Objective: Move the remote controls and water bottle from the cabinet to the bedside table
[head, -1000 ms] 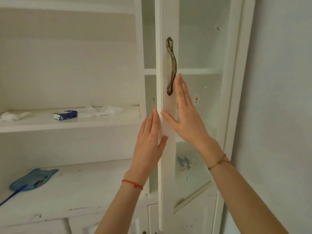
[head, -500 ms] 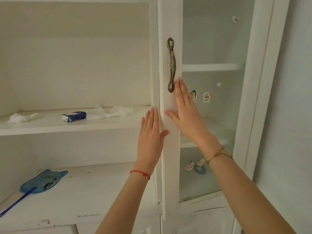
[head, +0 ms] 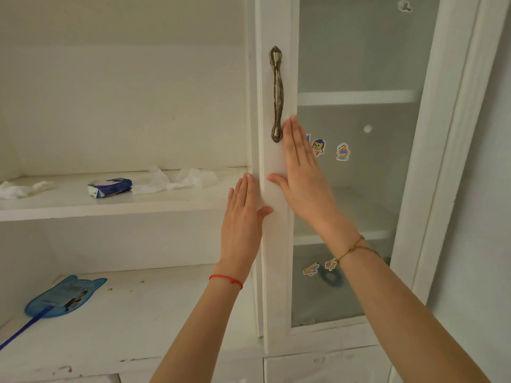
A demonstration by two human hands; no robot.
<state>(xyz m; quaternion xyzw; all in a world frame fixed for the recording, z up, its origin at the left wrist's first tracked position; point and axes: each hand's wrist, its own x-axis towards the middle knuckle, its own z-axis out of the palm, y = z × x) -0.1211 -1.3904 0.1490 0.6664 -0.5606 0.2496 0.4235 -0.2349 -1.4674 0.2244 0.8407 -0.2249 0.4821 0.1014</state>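
While both hands, the left hand (head: pixel 242 214) and right hand (head: pixel 302 175), lay flat, grip wide and empty, on the cabinet door (head: pixel 276 244), fingers risked pinching at the edge.

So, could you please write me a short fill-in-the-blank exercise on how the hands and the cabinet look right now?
1. The right hand lies flat on the glass door, just below its metal ____.
2. The left hand wears a ____ string at the wrist.
3. On the upper open shelf lies a small blue ____ pack.
4. On the lower shelf lies a blue ____.

Missing words: handle; red; tissue; fly swatter
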